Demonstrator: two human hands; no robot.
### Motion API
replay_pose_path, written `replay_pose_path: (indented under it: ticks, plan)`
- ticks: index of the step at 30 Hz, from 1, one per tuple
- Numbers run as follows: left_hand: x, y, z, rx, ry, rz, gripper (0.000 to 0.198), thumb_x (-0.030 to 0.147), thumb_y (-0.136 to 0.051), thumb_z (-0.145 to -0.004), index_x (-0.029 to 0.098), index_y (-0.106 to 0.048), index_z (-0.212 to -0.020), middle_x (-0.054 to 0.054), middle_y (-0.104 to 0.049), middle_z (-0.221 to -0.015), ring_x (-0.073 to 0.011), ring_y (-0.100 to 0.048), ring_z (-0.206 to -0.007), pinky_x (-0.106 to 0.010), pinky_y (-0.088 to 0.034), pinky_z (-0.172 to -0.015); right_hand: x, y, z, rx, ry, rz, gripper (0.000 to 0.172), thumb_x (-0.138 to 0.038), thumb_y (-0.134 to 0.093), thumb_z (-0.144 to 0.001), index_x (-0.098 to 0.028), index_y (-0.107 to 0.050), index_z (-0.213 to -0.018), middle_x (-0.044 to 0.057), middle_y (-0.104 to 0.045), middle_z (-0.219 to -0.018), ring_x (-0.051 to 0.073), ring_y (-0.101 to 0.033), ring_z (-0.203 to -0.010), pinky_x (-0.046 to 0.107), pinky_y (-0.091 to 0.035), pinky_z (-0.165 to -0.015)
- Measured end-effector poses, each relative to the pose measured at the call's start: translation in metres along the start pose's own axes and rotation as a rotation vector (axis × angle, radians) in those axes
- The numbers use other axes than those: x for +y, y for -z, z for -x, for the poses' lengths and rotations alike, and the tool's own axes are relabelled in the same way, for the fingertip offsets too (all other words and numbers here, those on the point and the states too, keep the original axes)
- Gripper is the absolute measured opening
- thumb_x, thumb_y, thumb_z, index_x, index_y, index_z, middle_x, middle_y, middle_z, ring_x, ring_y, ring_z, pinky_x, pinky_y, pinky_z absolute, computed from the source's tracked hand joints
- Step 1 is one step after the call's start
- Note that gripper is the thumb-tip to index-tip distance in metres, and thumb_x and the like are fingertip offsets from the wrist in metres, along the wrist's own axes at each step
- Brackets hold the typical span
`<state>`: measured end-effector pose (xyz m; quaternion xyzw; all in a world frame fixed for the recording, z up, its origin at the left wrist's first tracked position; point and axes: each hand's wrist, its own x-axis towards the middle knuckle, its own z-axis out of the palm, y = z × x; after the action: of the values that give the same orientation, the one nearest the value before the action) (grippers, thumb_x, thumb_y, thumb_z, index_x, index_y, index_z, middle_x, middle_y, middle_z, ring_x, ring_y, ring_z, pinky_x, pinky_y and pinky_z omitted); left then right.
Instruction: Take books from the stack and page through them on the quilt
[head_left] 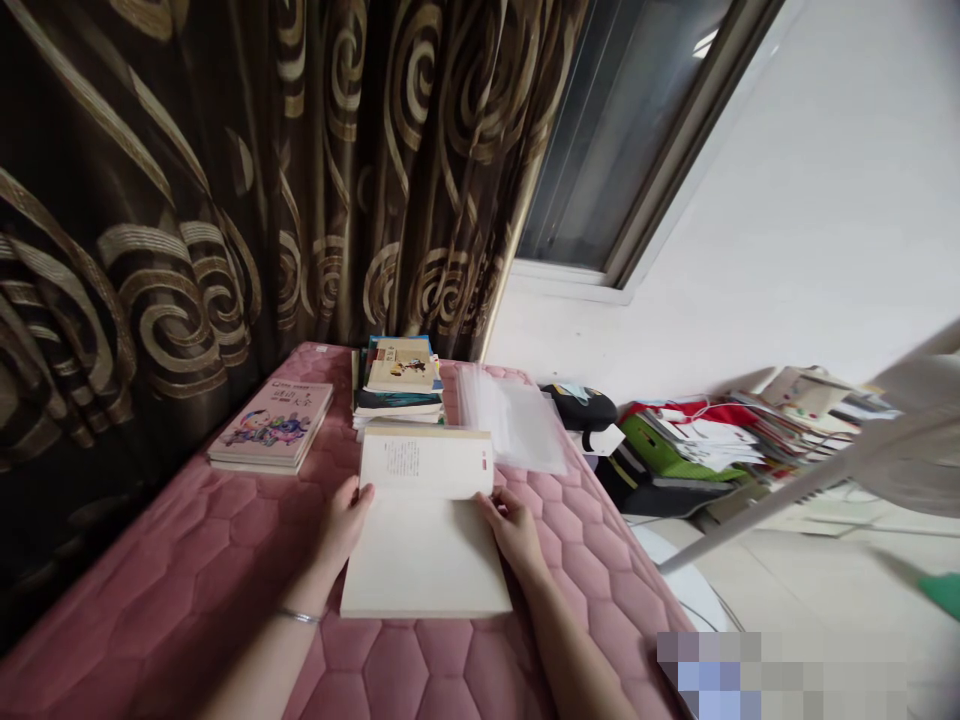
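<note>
An open book lies in front of me on a pink quilted surface. Its far page carries a block of small print, while the near page is blank. My left hand grips the book's left edge near the fold, thumb on top, with a thin bracelet on that wrist. On the opposite edge, my right hand pinches the book between thumb and curled fingers. Some of the fingers of both hands are hidden.
Left stands a short stack of pink-covered books. Beyond the open book are a mixed book pile and clear plastic sheets. A patterned curtain hangs behind. Right of the edge are a fan and heaped papers.
</note>
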<state>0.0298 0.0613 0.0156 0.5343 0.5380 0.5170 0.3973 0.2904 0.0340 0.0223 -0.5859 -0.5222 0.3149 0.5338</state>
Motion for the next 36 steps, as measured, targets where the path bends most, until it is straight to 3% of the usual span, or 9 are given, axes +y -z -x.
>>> replay_pose_path:
  ticks: [9, 15, 21, 25, 31, 36]
  plan:
    - [0.002, -0.001, 0.002, 0.033, -0.007, -0.058, 0.035, 0.054, -0.053, -0.069, 0.022, -0.041, -0.06, 0.006, -0.044, -0.055, -0.0121, -0.041, -0.054, -0.023, -0.032, -0.052, 0.002, 0.0, 0.0, -0.015, -0.033, -0.029, 0.052, -0.07, -0.063, -0.064, -0.019, -0.051, -0.061, -0.001, -0.047, -0.057, 0.013, -0.039, -0.054, 0.024, -0.03, -0.05]
    - [-0.005, -0.002, 0.001, 0.073, -0.022, -0.131, 0.037, 0.053, -0.051, -0.072, 0.023, -0.035, -0.058, 0.008, -0.036, -0.051, -0.0113, -0.038, -0.052, -0.022, -0.029, -0.05, 0.0, 0.001, 0.0, -0.008, -0.014, -0.007, 0.052, -0.069, -0.063, -0.065, -0.019, -0.049, -0.059, -0.001, -0.046, -0.056, 0.013, -0.039, -0.055, 0.024, -0.031, -0.049]
    - [-0.007, 0.0, 0.001, -0.021, -0.018, -0.026, 0.031, 0.05, -0.053, -0.072, 0.021, -0.045, -0.065, 0.005, -0.048, -0.058, -0.0127, -0.045, -0.057, -0.023, -0.033, -0.053, -0.001, 0.002, 0.0, -0.034, -0.02, -0.027, 0.051, -0.068, -0.062, -0.067, -0.017, -0.06, -0.069, 0.003, -0.058, -0.065, 0.015, -0.046, -0.058, 0.025, -0.036, -0.052]
    - [-0.009, 0.0, -0.001, -0.043, -0.002, 0.023, 0.031, 0.051, -0.055, -0.071, 0.02, -0.05, -0.071, 0.002, -0.056, -0.065, -0.0155, -0.05, -0.062, -0.025, -0.038, -0.056, 0.003, 0.001, 0.0, -0.021, -0.015, -0.026, 0.049, -0.066, -0.062, -0.069, -0.017, -0.059, -0.066, 0.001, -0.055, -0.061, 0.014, -0.044, -0.056, 0.025, -0.033, -0.051]
    - [-0.015, -0.001, -0.002, 0.028, -0.033, -0.079, 0.033, 0.052, -0.054, -0.072, 0.021, -0.046, -0.065, 0.004, -0.051, -0.058, -0.014, -0.047, -0.057, -0.024, -0.035, -0.055, 0.007, -0.001, -0.001, -0.02, -0.011, -0.02, 0.05, -0.068, -0.06, -0.07, -0.018, -0.056, -0.065, 0.0, -0.051, -0.059, 0.013, -0.041, -0.055, 0.024, -0.031, -0.05]
    - [-0.014, -0.001, -0.001, 0.021, -0.026, -0.074, 0.033, 0.052, -0.053, -0.073, 0.022, -0.044, -0.064, 0.004, -0.049, -0.057, -0.014, -0.046, -0.057, -0.024, -0.035, -0.055, 0.002, 0.0, -0.001, -0.014, -0.001, -0.006, 0.05, -0.068, -0.06, -0.069, -0.018, -0.057, -0.068, 0.001, -0.055, -0.062, 0.015, -0.044, -0.058, 0.025, -0.036, -0.053]
